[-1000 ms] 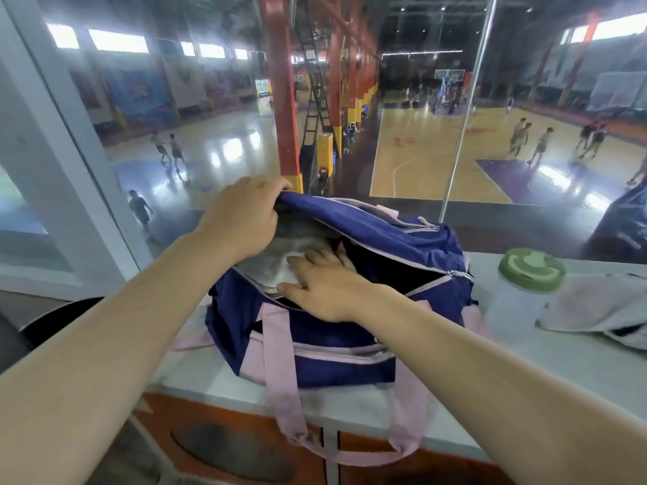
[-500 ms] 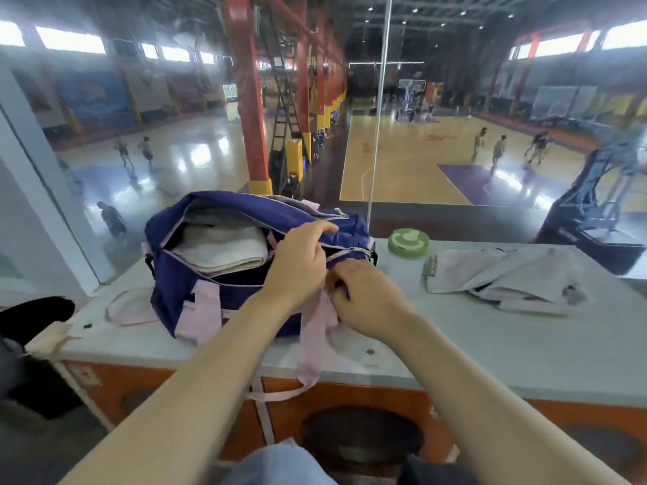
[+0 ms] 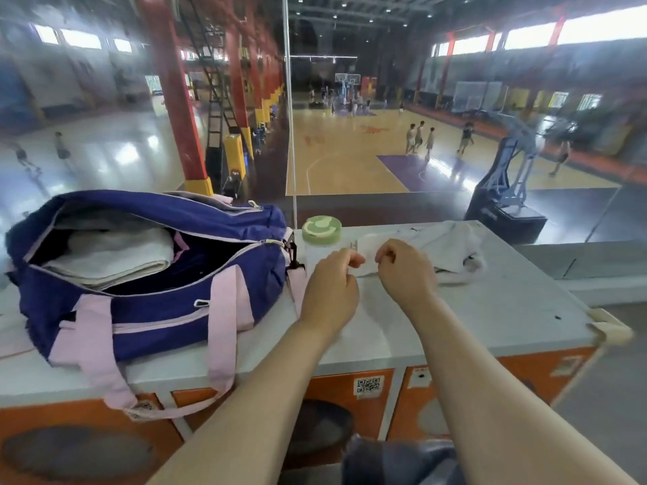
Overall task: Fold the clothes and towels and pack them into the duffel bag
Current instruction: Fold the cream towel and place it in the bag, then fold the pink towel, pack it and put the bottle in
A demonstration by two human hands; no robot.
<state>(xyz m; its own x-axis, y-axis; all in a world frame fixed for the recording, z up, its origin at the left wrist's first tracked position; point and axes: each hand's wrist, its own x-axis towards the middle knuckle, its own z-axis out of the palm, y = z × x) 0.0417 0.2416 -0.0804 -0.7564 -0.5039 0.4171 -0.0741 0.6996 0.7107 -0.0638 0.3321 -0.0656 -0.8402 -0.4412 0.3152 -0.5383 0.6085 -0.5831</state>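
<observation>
On the pale grey counter (image 3: 490,309), the navy duffel bag (image 3: 147,274) is the landmark, lying at the left end with its top zip open. No brand or wording can be read on it; the only label in sight is a square QR-code sticker (image 3: 368,386) on the orange panel (image 3: 353,390) below the counter, to the right of the bag and too small to make out further. The bag is soft woven fabric with pink webbing handles (image 3: 220,320) that loop down over the counter's front edge, and pale piping along the zips. Inside it, at the left end of the opening, lies a folded white towel (image 3: 115,253), thick and soft in stacked layers.

Just right of the bag, close beside its end, stands a translucent bottle with a round green lid (image 3: 321,231). Further right of the bag, a crumpled pale garment (image 3: 444,253) lies on the counter, thin and limp, with a dark patch at its right edge.

Both hands hover between the bottle and the garment. The left hand (image 3: 331,287) has its fingers curled, thumb and forefinger pinching the garment's near left edge. The right hand (image 3: 406,271) is likewise curled and pinches the same edge just beside it.
</observation>
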